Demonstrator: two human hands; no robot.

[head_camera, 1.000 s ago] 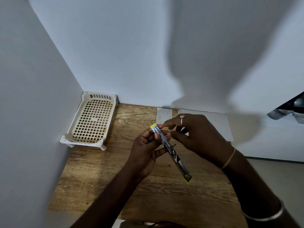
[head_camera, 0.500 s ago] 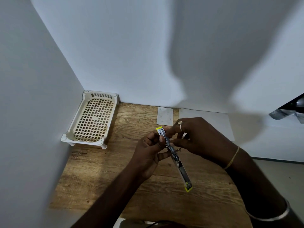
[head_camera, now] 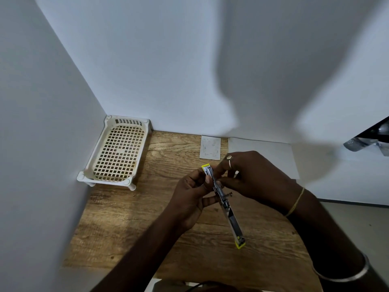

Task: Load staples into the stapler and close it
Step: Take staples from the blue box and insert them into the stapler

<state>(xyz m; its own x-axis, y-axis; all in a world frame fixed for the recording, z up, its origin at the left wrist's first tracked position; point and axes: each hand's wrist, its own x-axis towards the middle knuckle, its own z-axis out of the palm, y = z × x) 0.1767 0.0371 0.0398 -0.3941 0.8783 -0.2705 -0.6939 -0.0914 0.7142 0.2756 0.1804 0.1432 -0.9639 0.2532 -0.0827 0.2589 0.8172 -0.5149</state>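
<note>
So the stapler [head_camera: 224, 204] is swung wide open, basically one long strip with a yellow tip at each end. It's held up in the air over the wooden tabletop [head_camera: 136, 224], slanting from the far end down toward the person.

The left hand [head_camera: 189, 196] has its grip closed around the far half, with the thumb and fingers wrapped just below the upper yellow tip. The right hand [head_camera: 256, 178], the one with the ring [head_camera: 229, 158], is pinching at the same stretch of metal channel with its fingertips. I honestly can't tell if there's a strip of staples between those fingers or already in the track. It's too small, and the fingers cover it.

Here's where I think it could go sideways:
- The whole near half of the stapler hangs free with nothing under it. If the left grip loosens while the right hand fiddles, that end swings and the track tilts.
- If a staple strip goes in crooked or legs-up, it'll jam once the top gets folded down.
- Staple strips snap easily, so pinching too hard could scatter bits onto the tabletop.
- Both sets of fingertips are crowded right by the channel, so closing it from that position looks like a pinch waiting to happen.

The cream plastic basket [head_camera: 117, 152] in the corner, plus the paper card [head_camera: 210, 148] and white sheet [head_camera: 263, 153] at the back, are all well apart from this.
</note>
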